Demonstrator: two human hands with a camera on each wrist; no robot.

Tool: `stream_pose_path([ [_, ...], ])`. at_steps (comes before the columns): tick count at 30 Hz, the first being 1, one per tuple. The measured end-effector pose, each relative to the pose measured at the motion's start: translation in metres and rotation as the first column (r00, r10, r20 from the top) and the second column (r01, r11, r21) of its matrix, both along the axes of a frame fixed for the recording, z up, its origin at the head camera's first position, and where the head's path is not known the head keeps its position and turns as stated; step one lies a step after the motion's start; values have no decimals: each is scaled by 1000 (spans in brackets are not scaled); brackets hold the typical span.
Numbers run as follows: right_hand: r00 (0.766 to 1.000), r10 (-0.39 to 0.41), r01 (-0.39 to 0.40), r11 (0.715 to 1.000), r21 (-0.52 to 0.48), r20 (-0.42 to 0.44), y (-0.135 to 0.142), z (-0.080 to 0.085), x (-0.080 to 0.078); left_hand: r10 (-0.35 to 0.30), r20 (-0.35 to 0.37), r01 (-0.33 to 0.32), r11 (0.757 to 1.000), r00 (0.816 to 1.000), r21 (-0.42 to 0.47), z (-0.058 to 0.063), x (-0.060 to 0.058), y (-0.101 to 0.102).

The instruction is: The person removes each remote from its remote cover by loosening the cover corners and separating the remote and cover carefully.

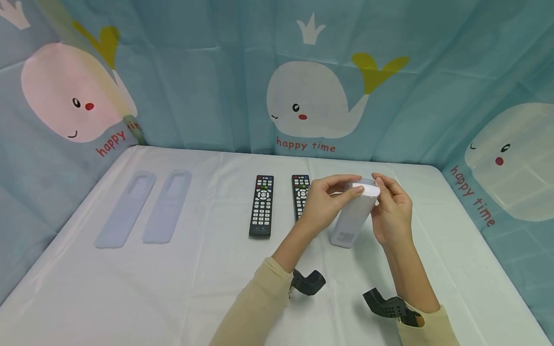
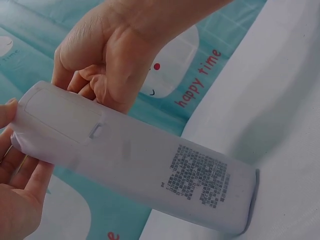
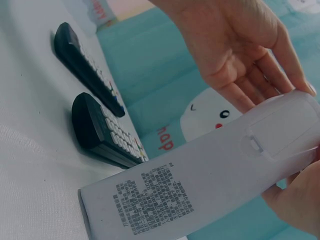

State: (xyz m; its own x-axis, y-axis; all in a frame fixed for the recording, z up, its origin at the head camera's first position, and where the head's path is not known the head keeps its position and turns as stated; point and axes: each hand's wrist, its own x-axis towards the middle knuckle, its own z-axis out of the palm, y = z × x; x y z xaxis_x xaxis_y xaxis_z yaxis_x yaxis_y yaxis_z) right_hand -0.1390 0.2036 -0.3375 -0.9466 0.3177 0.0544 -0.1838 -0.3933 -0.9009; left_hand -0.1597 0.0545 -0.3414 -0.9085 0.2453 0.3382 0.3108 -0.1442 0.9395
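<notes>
A pale remote control (image 1: 354,218) in a translucent sleeve stands tilted, its lower end on the table, its back towards me. My left hand (image 1: 323,201) grips its upper end from the left, thumb on the near face. At the upper right edge, my right hand (image 1: 393,214) pinches the sleeve's rim between thumb and finger. The left wrist view shows the sleeve (image 2: 135,145) over a battery cover (image 2: 62,116) and a dark printed label (image 2: 197,175). In the right wrist view, the left hand (image 3: 240,55) lies along one side and the right hand (image 3: 300,197) along the other.
Two black remote controls, one (image 1: 261,206) fully visible and one (image 1: 300,192) partly behind my left hand, lie keys up. Two flat translucent sleeves (image 1: 125,211) with oblong windows lie at the left. A whale-print curtain (image 1: 216,96) surrounds the white-covered table (image 1: 216,288).
</notes>
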Motion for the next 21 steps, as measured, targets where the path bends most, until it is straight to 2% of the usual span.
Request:
stream_pose_path([
  [13, 1000, -17, 14, 995, 99, 26, -2, -3, -1, -6, 4, 6, 1000, 1000, -1, -3, -4, -4],
  [21, 999, 0, -4, 994, 113, 36, -1, -3, 0, 3, -5, -3, 1000, 1000, 9, -4, -5, -4],
])
